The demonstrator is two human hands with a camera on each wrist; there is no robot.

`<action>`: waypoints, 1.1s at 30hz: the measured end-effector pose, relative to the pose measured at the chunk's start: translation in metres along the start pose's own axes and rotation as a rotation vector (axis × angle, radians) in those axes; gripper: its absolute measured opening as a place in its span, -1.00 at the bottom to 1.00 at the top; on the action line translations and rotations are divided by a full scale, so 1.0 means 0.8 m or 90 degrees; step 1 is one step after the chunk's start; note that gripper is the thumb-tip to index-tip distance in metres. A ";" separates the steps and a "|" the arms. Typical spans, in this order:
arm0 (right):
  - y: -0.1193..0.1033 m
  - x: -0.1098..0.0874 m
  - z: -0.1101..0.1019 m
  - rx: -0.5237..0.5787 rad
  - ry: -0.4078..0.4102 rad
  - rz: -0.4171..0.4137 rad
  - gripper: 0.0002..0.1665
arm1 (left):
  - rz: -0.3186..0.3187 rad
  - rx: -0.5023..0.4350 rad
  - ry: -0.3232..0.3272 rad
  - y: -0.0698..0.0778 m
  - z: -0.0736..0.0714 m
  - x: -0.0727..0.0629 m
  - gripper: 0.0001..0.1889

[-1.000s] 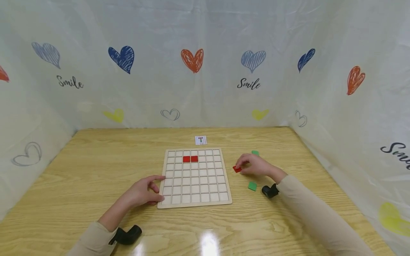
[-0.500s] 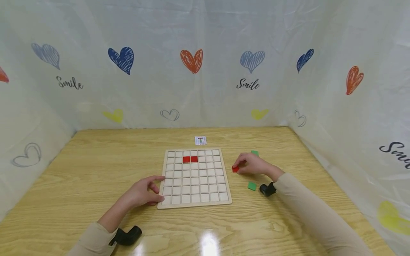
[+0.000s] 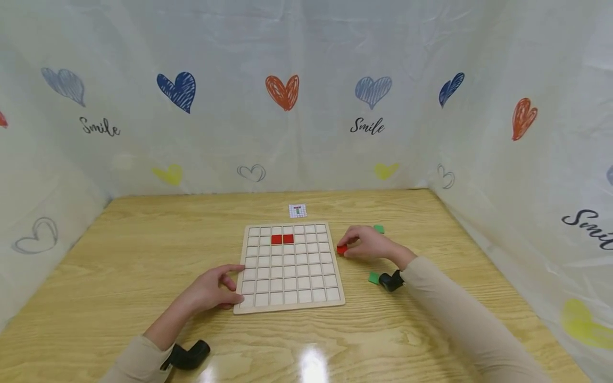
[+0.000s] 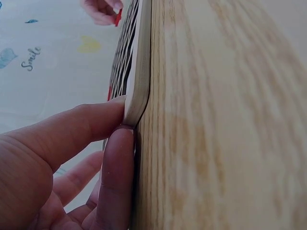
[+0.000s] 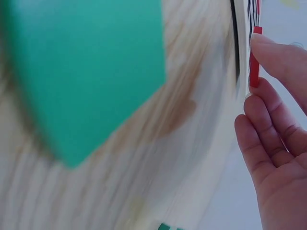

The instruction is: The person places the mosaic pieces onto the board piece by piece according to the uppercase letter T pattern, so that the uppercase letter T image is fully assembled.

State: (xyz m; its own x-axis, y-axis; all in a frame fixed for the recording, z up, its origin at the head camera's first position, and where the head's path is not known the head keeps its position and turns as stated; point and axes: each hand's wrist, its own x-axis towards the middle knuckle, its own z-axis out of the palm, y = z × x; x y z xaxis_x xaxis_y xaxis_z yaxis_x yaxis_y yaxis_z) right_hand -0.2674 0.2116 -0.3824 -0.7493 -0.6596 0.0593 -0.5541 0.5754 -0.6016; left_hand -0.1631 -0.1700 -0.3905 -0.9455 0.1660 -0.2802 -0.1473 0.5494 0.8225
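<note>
A pale wooden grid board [image 3: 289,310] lies on the table, with two red square tiles [image 3: 276,239] side by side in its second row from the far edge. My left hand [image 3: 210,289] holds the board's near left edge; in the left wrist view the thumb [image 4: 91,122] lies over the rim and a finger [image 4: 117,167] sits against its side. Just off the board's right edge, my right hand [image 3: 366,242] pinches another red tile [image 5: 254,57] between thumb and fingertips. Two green tiles [image 3: 379,229] lie on the table around the right hand, one beyond it and one nearer.
A small printed card [image 3: 297,210] with a red and green T pattern lies beyond the board. Black wrist devices [image 3: 189,355] project from both sleeves. A light curtain [image 3: 220,133] with hearts and "Smile" lettering closes off the back and sides of the wooden table [image 3: 158,239].
My right hand has slid left toward the board with the red tile in its pinch. The left hand stays at the board's edge. The head view has shifted slightly.
</note>
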 end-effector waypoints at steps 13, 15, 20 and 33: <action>-0.015 0.018 0.008 0.010 0.006 -0.002 -0.74 | 0.019 0.001 -0.010 -0.001 0.000 -0.001 -0.28; -0.017 0.021 0.008 0.019 0.004 0.002 -0.74 | 0.021 0.001 -0.010 -0.002 0.000 -0.001 -0.28; -0.022 0.029 0.011 0.035 0.000 0.010 -0.74 | 0.031 -0.008 -0.017 -0.003 -0.002 -0.001 -0.29; -0.029 0.052 0.020 0.039 -0.009 -0.002 -0.77 | 0.037 -0.018 -0.021 -0.003 -0.002 -0.002 -0.29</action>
State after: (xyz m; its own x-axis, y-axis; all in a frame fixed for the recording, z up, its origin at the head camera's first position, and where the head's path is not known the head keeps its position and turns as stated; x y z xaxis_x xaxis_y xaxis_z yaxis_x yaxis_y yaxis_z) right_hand -0.2799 0.1625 -0.3787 -0.7418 -0.6688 0.0505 -0.5330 0.5421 -0.6496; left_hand -0.1618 -0.1728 -0.3913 -0.9427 0.2237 -0.2474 -0.1013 0.5146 0.8514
